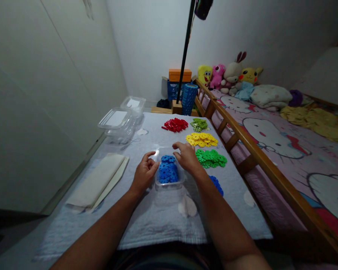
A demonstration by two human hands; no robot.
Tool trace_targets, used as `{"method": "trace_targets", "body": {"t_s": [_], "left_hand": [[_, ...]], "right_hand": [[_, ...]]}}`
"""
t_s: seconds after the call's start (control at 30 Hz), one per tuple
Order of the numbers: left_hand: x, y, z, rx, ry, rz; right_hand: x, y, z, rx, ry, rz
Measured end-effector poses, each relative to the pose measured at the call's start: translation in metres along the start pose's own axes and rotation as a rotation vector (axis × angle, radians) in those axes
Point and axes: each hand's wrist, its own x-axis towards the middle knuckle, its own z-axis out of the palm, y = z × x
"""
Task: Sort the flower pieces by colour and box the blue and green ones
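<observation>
A clear plastic container [159, 183] stands on the cloth in front of me, with a pile of blue snowflake-shaped building pieces [168, 170] inside. At its left wall is my left hand [145, 170], thumb and index finger apart near the rim, the other fingers curled. My right hand [187, 156] is over the far right corner, thumb and index finger spread with a gap between them; nothing shows in it. More blue pieces [216, 185] lie partly hidden behind my right forearm. Green pieces [211, 158] form a heap beside my right wrist.
Yellow pieces [202, 139], red pieces [175, 125] and light green pieces [198, 124] lie in heaps farther back. Stacked clear containers [118, 125] stand at the back left, and a folded cream cloth [100, 182] lies at left. A wooden bed rail [242, 148] runs along the right.
</observation>
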Motion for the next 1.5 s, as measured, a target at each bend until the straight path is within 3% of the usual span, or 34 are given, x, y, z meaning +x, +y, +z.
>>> {"method": "trace_targets", "body": {"t_s": [0.2, 0.4, 0.53, 0.77, 1.1, 1.4, 1.5], "left_hand": [[-0.001, 0.001, 0.001, 0.003, 0.007, 0.009], [-0.001, 0.003, -0.001, -0.016, 0.023, -0.026], [0.001, 0.0, -0.002, -0.018, 0.042, -0.037], [0.001, -0.004, -0.003, -0.012, 0.03, -0.002], [0.0, -0.005, -0.002, 0.017, 0.025, -0.002], [-0.001, -0.007, -0.003, 0.035, 0.026, 0.011], [-0.002, -0.004, -0.003, 0.048, 0.033, 0.018]], "right_hand": [[-0.026, 0.056, -0.031, 0.118, 0.032, 0.059], [-0.069, 0.116, -0.051, 0.138, -0.167, 0.134], [-0.094, 0.136, -0.05, 0.144, -0.179, 0.166], [-0.109, 0.142, -0.039, 0.205, -0.187, 0.159], [-0.111, 0.142, -0.038, 0.277, -0.173, 0.187], [-0.119, 0.139, -0.047, 0.285, -0.106, 0.219], [-0.128, 0.144, -0.05, 0.254, -0.155, 0.268]]}}
